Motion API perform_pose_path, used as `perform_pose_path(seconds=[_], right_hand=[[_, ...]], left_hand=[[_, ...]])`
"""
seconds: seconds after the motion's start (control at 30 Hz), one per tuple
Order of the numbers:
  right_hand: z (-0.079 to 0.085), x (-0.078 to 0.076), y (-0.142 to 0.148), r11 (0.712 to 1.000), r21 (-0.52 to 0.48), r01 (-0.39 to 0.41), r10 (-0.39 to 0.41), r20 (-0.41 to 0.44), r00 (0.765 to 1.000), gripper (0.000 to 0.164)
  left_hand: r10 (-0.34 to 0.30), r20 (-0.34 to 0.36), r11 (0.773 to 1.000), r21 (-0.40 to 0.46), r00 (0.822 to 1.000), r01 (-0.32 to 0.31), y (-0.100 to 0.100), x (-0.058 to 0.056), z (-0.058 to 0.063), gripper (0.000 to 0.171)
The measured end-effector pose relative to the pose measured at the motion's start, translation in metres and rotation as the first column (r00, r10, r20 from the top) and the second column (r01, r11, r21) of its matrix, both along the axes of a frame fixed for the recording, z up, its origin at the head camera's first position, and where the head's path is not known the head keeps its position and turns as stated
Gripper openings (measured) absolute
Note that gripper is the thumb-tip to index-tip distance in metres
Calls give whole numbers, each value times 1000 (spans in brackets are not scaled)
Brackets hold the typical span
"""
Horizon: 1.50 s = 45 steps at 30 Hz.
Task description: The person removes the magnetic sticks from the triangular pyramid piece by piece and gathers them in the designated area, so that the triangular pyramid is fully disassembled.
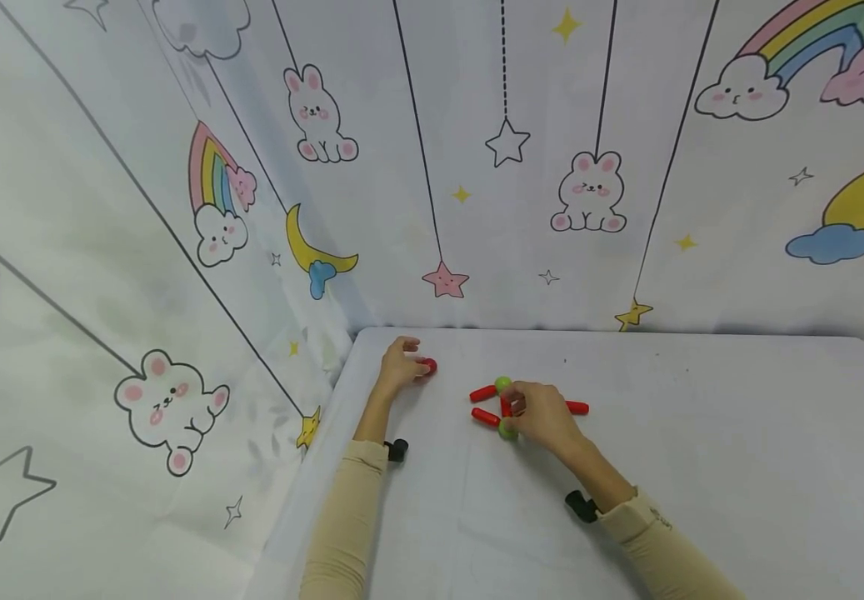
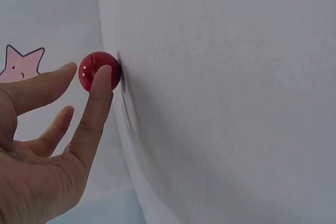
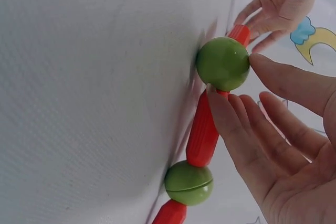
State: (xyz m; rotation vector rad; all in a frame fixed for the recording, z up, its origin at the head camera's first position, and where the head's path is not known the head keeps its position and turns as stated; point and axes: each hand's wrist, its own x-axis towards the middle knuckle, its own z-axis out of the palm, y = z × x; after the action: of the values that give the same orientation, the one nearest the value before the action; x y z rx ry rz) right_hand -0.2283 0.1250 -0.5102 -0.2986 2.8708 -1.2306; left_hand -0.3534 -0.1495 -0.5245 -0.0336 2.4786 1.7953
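Left hand [image 1: 397,369]: fingers loose, one touching red ball [image 2: 90,70], far left
Right hand [image 1: 546,417]: pinching nearer green ball [image 3: 224,63]

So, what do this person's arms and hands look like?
Both arms wear long beige sleeves: the left sleeve is wrinkled, and the right sleeve has a small dark marking near its cuff. A small black device, probably the wrist camera, sits by the left cuff and another by the right. The left hand and right hand are bare.

Bright head view, dimmer wrist views, glints on red ball [image 2: 90,69], soft shadows
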Motion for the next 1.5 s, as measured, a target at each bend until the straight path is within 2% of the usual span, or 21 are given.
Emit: perform_pose_path(seconds=[0.3, 0.6, 0.77, 0.87, 1.0, 1.1, 1.27, 1.37, 1.43, 1.5], right_hand=[[-1, 0, -2, 1000, -27, 0, 0, 14, 1000, 38], [-5, 1, -5, 997, -69, -17, 17, -2, 1000, 38], [-9, 0, -4, 995, -97, -19, 17, -21, 1000, 40], [-11, -1, -4, 994, -108, -17, 15, -19, 1000, 43], [-14, -3, -3, 992, -126, -17, 15, -18, 1000, 54], [-15, -4, -1, 991, -135, -1, 1, 1, 1000, 58], [-16, -5, 1, 985, -171, 9, -5, 24, 1000, 54], [-16, -6, 1, 979, -203, -1, 5, 19, 1000, 51], [-16, -6, 2, 975, -221, -2, 7, 23, 1000, 50], [-16, -5, 2, 973, -231, 0, 8, 33, 999, 50]], left_hand=[[17, -43, 999, 53, 999, -15, -5, 10, 2, 60], [22, -75, 992, 127, 997, -12, -4, 27, 8, 54], [-23, -70, 981, 189, 997, 36, 1, 40, 10, 50], [-93, -53, 973, 209, 994, 102, 5, 48, 10, 46], [-221, -31, 949, 224, 975, 222, 11, 56, 9, 44], [-292, -19, 929, 232, 956, 289, 18, 60, 9, 46], [-375, 11, 915, 163, 927, 368, 28, 64, 8, 44], [-439, 35, 895, 103, 898, 433, 33, 65, 5, 40], [-469, 47, 881, 93, 882, 463, 35, 66, 3, 40], [-480, 50, 875, 103, 876, 473, 37, 67, 1, 41]])
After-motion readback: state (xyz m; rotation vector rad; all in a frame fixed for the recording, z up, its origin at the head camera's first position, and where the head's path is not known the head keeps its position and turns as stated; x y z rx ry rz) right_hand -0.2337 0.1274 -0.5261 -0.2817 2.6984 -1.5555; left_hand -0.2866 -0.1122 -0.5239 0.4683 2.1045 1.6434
